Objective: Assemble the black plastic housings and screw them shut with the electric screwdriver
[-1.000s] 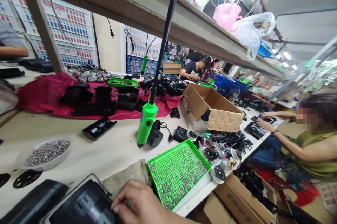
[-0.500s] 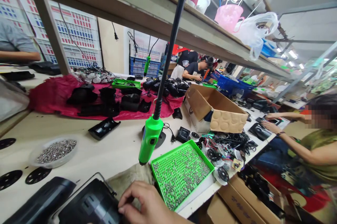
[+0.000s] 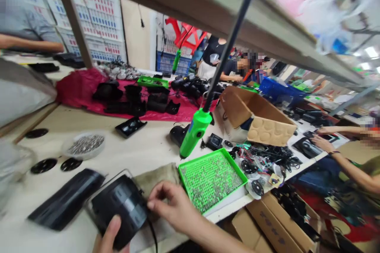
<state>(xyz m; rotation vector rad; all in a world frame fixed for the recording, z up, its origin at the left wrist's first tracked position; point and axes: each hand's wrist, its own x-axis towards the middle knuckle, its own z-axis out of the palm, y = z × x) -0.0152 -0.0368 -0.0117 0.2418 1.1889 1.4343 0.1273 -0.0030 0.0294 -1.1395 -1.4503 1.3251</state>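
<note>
A boxy black plastic housing (image 3: 120, 205) with a bent wire handle (image 3: 128, 173) and a dark cord lies tilted near the bench's front. My left hand (image 3: 111, 239) grips it from below, the thumb pressed on its near face. My right hand (image 3: 178, 207) is by the housing's right edge, thumb and forefinger brought together; whatever is between them is too small to make out. Beneath, a greyish cloth (image 3: 158, 175) is partly covered. To the right is a green tray (image 3: 213, 179) of small screws. A green electric screwdriver (image 3: 196, 132) hangs above the tray's back corner.
Left of the housing lies a long black cover (image 3: 67, 199). Behind are a bowl of screws (image 3: 84, 146), black discs (image 3: 44, 166) and a pink sheet (image 3: 74, 90) with black parts. A cardboard box (image 3: 271, 130) and tangled wires stand right; a co-worker's arm (image 3: 350, 168) is farther right.
The view has shifted, so the bench things sit differently in the picture. The housing shows more fully, and my left hand has come into view on it. My right hand stays at its edge.
</note>
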